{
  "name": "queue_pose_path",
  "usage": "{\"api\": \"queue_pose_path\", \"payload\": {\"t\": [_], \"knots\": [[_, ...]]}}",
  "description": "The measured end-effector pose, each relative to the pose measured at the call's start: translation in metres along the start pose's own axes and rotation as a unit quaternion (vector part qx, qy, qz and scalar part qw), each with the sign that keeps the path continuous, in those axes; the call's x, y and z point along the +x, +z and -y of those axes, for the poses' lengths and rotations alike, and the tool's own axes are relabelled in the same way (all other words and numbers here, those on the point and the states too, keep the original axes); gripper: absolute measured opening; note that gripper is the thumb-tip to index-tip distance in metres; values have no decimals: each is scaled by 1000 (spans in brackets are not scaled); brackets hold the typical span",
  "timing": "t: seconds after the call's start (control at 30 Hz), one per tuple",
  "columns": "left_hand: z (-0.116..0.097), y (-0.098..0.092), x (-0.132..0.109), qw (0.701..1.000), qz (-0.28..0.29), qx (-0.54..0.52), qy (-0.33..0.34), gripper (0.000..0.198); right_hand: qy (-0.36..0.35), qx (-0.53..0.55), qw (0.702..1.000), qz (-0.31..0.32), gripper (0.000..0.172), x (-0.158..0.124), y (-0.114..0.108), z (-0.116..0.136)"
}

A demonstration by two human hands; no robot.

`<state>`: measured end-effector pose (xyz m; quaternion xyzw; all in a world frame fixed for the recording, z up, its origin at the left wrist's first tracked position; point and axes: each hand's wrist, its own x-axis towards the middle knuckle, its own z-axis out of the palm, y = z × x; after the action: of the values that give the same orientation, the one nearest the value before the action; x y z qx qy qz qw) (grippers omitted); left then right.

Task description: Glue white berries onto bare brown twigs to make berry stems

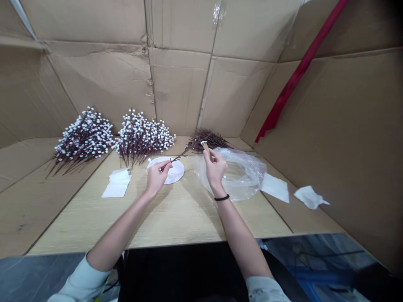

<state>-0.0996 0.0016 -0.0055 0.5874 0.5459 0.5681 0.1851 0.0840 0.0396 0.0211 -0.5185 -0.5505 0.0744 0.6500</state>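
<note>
My left hand pinches the lower end of a thin brown branched stem, which slants up to the right. Below that hand lies a round white disc, partly covered by it. My right hand, with a black band at the wrist, grips a short tan stick with white at its upper end; its exact kind is unclear. The stem's far tip is close to the stick, in front of a pile of bare brown stems. A clear plastic bag lies beside and beneath my right hand.
Two heaps of white-berried stems, a left one and a middle one, lie along the back. White paper sheets and a crumpled tissue lie around. Cardboard walls enclose the table; a red ribbon hangs right.
</note>
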Motion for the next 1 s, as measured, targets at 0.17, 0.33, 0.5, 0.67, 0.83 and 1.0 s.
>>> {"api": "queue_pose_path", "payload": {"t": [0.17, 0.33, 0.5, 0.67, 0.83, 1.0], "knots": [[1, 0, 0, 1000, 0, 3, -5, 26, -1, 3, 1000, -5, 37, 0, 0, -1], [0, -1, 0, 1000, 4, 6, -6, 28, -10, -2, 999, -34, 39, 1, 0, -4], [-2, -1, 0, 1000, 9, 10, -6, 29, -49, -35, 996, -71, 40, 3, -2, -5], [-2, -1, 0, 1000, 22, 10, -7, 28, -79, -53, 991, -92, 39, 3, -4, -5], [-4, -2, -2, 999, 28, 23, 6, 29, -71, -57, 991, -96, 41, 4, -5, -5], [-3, -2, -2, 999, 28, 26, 10, 29, -52, -52, 992, -107, 42, 6, -7, -5]]}}
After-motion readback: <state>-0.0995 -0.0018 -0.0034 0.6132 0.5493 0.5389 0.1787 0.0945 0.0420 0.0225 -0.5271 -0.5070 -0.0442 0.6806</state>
